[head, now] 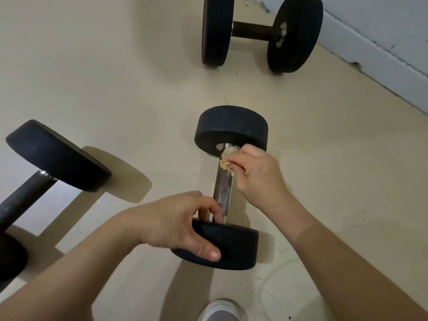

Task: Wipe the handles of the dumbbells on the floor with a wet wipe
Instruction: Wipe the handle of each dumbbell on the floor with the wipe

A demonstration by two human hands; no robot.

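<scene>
No text, number, brand or sign could be read anywhere in the view. The black heads of the middle dumbbell, the far dumbbell and the left dumbbell showed plain surfaces with no legible weight marking, and neither the wet wipe nor the white shoe carried any print that could be made out.
</scene>
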